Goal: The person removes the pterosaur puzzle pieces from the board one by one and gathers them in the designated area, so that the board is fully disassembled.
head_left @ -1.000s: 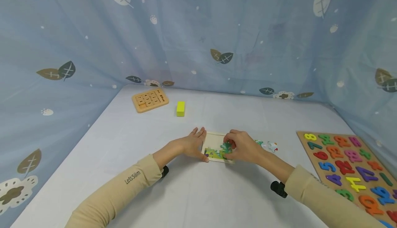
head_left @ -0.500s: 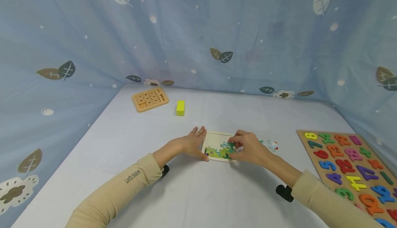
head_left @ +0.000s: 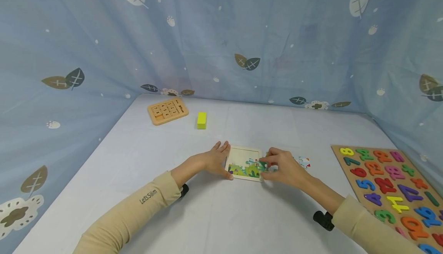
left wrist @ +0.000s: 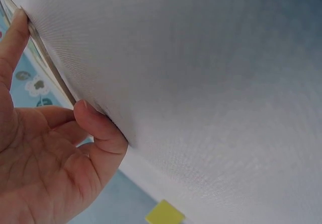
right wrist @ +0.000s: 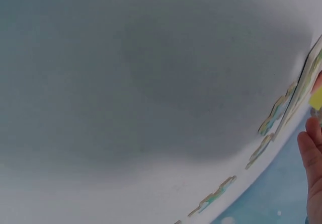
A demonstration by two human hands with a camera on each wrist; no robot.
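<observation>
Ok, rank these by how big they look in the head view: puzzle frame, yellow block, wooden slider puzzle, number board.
1. Number board, though cut off by the picture's edge
2. Puzzle frame
3. Wooden slider puzzle
4. Yellow block
The slider lies farther away, so its true size against the frame is unsure.

A wooden number puzzle (head_left: 167,111) lies near a yellow block (head_left: 202,120); a number board (head_left: 383,202) lies far right.

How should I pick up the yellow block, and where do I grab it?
I'd come from above and pinch the yellow block across its left and right sides: it looks narrow that way, stretches away from you, and has bare table on both sides.
</observation>
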